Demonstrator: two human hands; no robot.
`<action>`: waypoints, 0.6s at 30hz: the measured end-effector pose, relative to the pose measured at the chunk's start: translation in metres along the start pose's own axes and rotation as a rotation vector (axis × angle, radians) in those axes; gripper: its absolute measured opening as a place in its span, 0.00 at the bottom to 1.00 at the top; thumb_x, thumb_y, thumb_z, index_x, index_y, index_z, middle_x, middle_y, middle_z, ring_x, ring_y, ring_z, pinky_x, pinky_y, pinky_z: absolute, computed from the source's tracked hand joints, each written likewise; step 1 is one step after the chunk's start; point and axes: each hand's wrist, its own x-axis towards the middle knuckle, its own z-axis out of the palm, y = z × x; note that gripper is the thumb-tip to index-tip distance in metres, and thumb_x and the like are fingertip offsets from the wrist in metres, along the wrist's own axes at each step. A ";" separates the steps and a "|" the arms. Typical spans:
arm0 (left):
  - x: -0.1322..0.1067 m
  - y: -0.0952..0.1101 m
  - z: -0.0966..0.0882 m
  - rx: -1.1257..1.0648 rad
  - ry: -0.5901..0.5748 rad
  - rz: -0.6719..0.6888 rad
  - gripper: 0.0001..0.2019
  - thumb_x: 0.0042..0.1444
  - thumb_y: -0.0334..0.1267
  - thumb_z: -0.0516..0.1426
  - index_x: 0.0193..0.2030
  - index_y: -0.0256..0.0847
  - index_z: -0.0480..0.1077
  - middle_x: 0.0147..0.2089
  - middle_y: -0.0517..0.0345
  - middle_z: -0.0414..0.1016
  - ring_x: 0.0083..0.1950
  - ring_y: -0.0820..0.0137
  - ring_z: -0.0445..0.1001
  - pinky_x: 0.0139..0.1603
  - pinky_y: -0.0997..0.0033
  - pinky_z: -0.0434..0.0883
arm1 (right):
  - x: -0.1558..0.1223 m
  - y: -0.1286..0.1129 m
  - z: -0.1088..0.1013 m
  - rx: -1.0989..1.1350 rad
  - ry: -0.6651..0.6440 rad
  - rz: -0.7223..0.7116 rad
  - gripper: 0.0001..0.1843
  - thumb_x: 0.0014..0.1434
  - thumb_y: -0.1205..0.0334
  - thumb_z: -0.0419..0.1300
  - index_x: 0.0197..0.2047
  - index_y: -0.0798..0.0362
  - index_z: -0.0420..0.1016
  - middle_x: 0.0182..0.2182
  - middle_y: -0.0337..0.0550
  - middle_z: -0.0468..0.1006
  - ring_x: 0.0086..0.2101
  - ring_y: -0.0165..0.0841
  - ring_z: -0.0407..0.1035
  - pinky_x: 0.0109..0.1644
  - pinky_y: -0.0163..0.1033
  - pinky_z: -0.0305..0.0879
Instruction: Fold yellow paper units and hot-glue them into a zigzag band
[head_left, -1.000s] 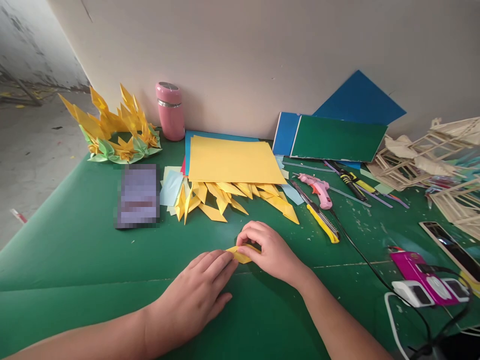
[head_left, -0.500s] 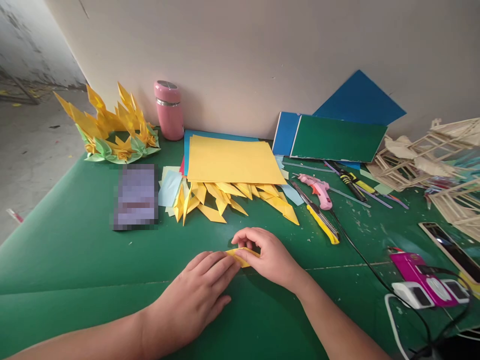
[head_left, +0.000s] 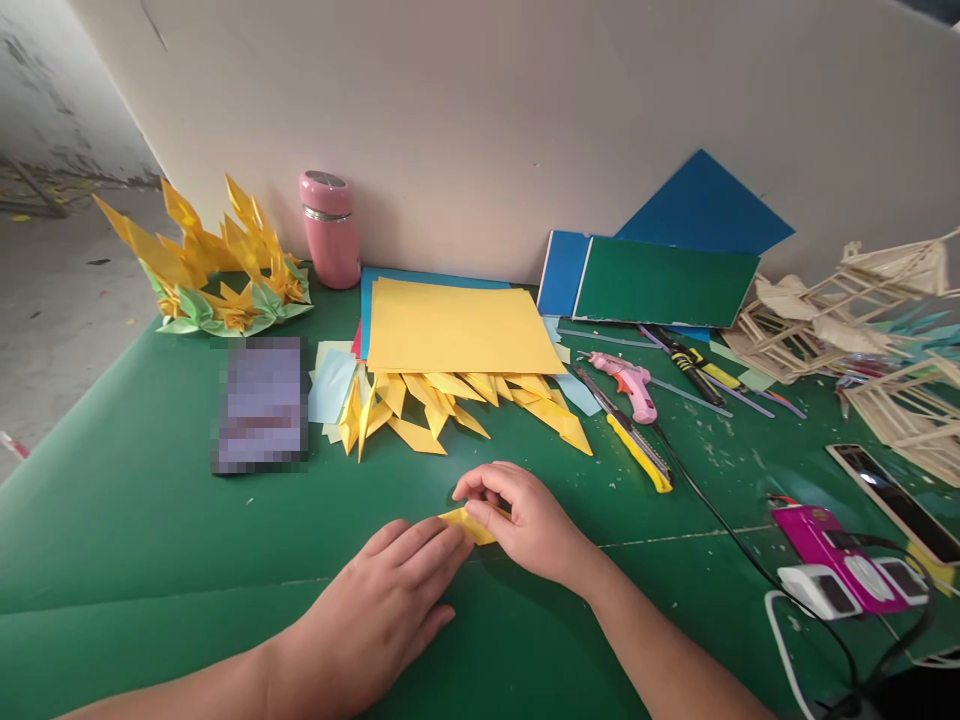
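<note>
A small folded yellow paper piece (head_left: 466,523) lies on the green table cover (head_left: 150,520) near the front. My left hand (head_left: 379,610) rests flat with its fingertips pressing on the paper's left end. My right hand (head_left: 529,520) curls over the right end and pinches the paper between thumb and fingers. Behind them lies a row of several folded yellow paper points (head_left: 450,400) in front of a stack of yellow sheets (head_left: 461,325).
A yellow and green paper flower model (head_left: 214,270) and a pink flask (head_left: 328,228) stand at the back left. A pink glue gun (head_left: 630,382), yellow utility knife (head_left: 637,448), coloured boards (head_left: 664,280), wooden stick frames (head_left: 862,320), a power strip (head_left: 847,575) and cables lie right.
Both hands stay on the yellow piece; the right fingers have shifted slightly along it. The view has tilted a little, moving everything left and down.
</note>
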 end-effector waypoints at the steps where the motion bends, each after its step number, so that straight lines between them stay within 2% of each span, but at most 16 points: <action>1: -0.001 0.001 0.001 0.011 -0.002 -0.001 0.19 0.68 0.39 0.43 0.60 0.38 0.62 0.54 0.57 0.73 0.53 0.67 0.70 0.52 0.67 0.64 | 0.000 -0.001 -0.001 -0.002 -0.010 0.000 0.07 0.57 0.71 0.56 0.36 0.50 0.73 0.28 0.37 0.73 0.31 0.31 0.66 0.36 0.35 0.63; 6: -0.002 0.005 0.004 0.079 -0.046 -0.030 0.20 0.65 0.38 0.45 0.61 0.36 0.62 0.56 0.51 0.71 0.54 0.64 0.70 0.53 0.66 0.67 | 0.001 -0.003 0.001 -0.031 0.006 0.014 0.08 0.53 0.72 0.62 0.34 0.50 0.74 0.30 0.37 0.75 0.35 0.32 0.68 0.39 0.36 0.64; 14: 0.001 0.000 -0.002 0.037 -0.083 -0.002 0.19 0.66 0.42 0.46 0.58 0.39 0.66 0.56 0.55 0.73 0.55 0.66 0.70 0.54 0.71 0.68 | 0.004 0.000 0.008 0.039 0.088 0.056 0.07 0.52 0.73 0.59 0.29 0.50 0.71 0.26 0.34 0.73 0.30 0.29 0.67 0.34 0.33 0.62; 18: 0.001 -0.001 -0.003 0.032 -0.155 -0.003 0.19 0.64 0.39 0.49 0.60 0.40 0.65 0.58 0.56 0.72 0.57 0.65 0.69 0.56 0.71 0.67 | 0.004 0.000 0.007 0.062 0.089 0.051 0.07 0.53 0.72 0.59 0.30 0.50 0.72 0.27 0.34 0.74 0.30 0.29 0.68 0.35 0.34 0.63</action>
